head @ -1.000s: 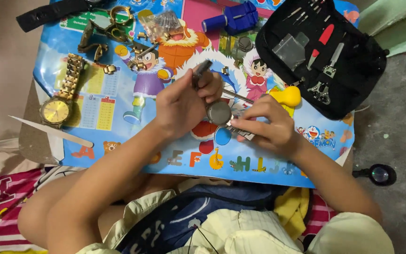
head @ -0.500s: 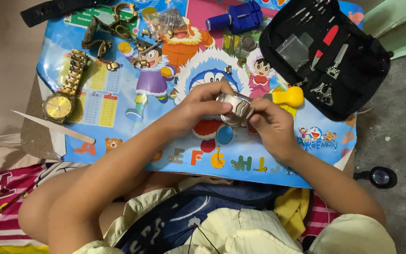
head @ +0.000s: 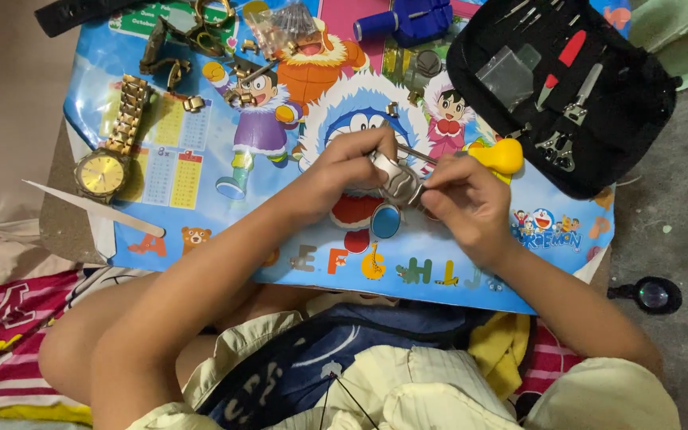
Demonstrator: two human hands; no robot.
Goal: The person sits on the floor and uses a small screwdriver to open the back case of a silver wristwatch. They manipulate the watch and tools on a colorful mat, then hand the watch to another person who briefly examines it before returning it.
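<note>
A: Entry. Where is the small silver metal watch piece (head: 396,179)?

B: Between both hands, over the middle of the bright cartoon-printed plastic mat (head: 201,215). Left hand (head: 344,171) pinches its upper-left end; right hand (head: 463,199) closes on its lower-right end.

A: Long axis?

B: Roughly upper left to lower right, running from one set of fingers to the other. No gap; both hands touch it, neither clearly nearer.

A: State of the fingers?

B: Both sets narrow, curled onto the piece. A thin metal rod (head: 416,153) shows just above it, by the right hand's fingertips; which hand holds it, cannot tell.

A: Surroundings?

B: Gold-coloured metal wristwatch (head: 113,155) well apart to the left; open black fabric tool case (head: 567,87) up right; yellow rubber blower (head: 499,155) just beyond the right hand.
</note>
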